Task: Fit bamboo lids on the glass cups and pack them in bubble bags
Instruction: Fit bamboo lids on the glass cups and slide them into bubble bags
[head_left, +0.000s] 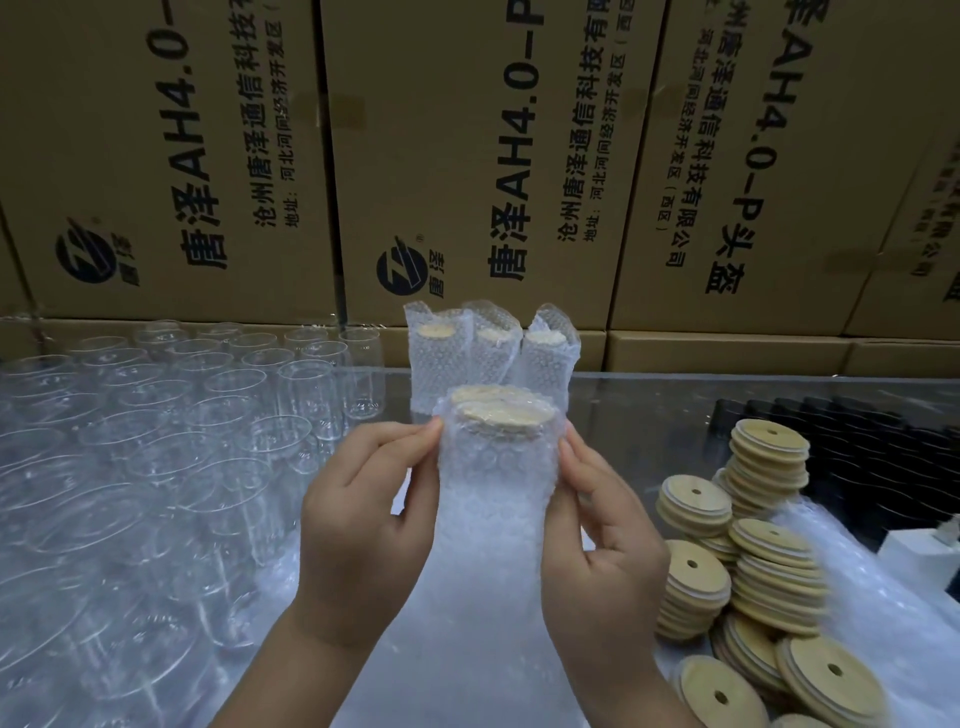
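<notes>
- My left hand (363, 525) pinches the left upper edge of the bubble bag (493, 519), thumb and fingertips closed on the wrap.
- My right hand (602, 540) grips the bag's right upper edge, fingers curled on the wrap.
- The bag is upright between both hands, held above the desk (649, 410); I can't tell if its bottom touches.
- A bamboo lid (501, 410) sits at the top of the bag, flat, showing through the wrap.
- The glass cup (493, 467) is inside the bag under the lid, only dimly seen through the bubbles.
- Three packed cups (488, 353) stand right behind the bag, side by side and upright, with lids showing at the tops.
- Empty glass cups (208, 415) stand left of the bag in crowded rows, with no lids.
- The lid stacks (753, 545) are right of the bag: several leaning piles, each lid with a hole.
- Loose bubble wrap (857, 587) lies right of the bag, beyond the lid stacks.
- A dark ridged tray (857, 441) is further right of the bag, behind the lid stacks.
- Cardboard boxes (467, 156) with printed text stand far behind the bag like a wall.
</notes>
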